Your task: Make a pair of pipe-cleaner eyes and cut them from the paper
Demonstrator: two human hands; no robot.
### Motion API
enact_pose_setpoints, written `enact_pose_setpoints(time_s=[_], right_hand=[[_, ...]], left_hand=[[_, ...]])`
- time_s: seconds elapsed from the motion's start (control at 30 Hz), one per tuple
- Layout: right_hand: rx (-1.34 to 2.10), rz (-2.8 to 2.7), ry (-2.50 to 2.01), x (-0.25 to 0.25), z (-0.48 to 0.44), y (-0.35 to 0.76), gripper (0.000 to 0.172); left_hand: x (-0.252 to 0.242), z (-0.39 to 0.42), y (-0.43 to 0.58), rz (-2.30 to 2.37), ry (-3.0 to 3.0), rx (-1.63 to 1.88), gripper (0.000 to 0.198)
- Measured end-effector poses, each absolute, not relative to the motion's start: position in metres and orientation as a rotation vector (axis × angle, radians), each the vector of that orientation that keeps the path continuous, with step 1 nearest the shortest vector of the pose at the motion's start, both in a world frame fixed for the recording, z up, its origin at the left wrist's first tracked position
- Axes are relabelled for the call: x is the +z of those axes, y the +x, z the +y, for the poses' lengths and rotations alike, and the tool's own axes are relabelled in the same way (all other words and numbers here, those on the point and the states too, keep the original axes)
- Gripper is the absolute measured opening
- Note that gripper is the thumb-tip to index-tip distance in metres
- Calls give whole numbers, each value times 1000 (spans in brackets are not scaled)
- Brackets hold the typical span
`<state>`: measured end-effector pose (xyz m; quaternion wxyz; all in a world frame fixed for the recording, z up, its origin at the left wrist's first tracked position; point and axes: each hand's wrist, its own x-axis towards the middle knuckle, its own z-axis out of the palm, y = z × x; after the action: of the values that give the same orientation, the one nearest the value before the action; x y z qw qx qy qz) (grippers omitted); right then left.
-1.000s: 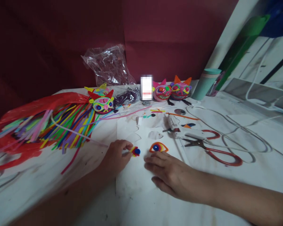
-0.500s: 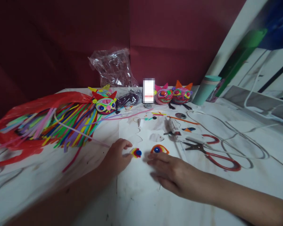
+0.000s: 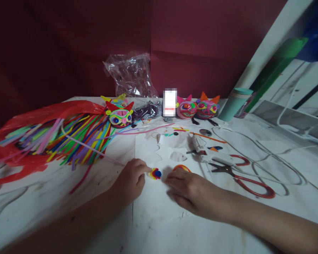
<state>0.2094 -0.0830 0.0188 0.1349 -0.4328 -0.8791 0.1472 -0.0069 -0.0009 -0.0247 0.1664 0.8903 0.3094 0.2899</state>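
My left hand (image 3: 131,178) rests on the white table, fingers curled, pinching a small round craft piece (image 3: 154,173) of yellow, red and blue layers. My right hand (image 3: 190,190) lies just right of it, fingers bent over an orange eye-shaped piece (image 3: 180,167), which is mostly hidden under the fingertips. A white cut-out shape (image 3: 178,156) lies on the paper sheet (image 3: 153,204) beyond both hands.
A white glue gun (image 3: 205,150) and red-handled scissors (image 3: 243,178) lie to the right, with looping white cable (image 3: 270,155). A heap of coloured strips (image 3: 66,139) on red plastic fills the left. Three finished cat-like heads (image 3: 120,116), (image 3: 187,109), (image 3: 208,107), a teal cup (image 3: 234,102) and a clear bag (image 3: 131,76) stand at the back.
My right hand slid forward and left, now covering most of the orange eye piece. My left hand kept its pinch on the round piece. The camera view shifted slightly.
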Motion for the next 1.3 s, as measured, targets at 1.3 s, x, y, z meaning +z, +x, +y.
enact_pose_setpoints(time_s=[1.3], right_hand=[[530,-2295,-1256,1,-67,186,27]], left_hand=[[-20,2,1,973,2561,732,20]])
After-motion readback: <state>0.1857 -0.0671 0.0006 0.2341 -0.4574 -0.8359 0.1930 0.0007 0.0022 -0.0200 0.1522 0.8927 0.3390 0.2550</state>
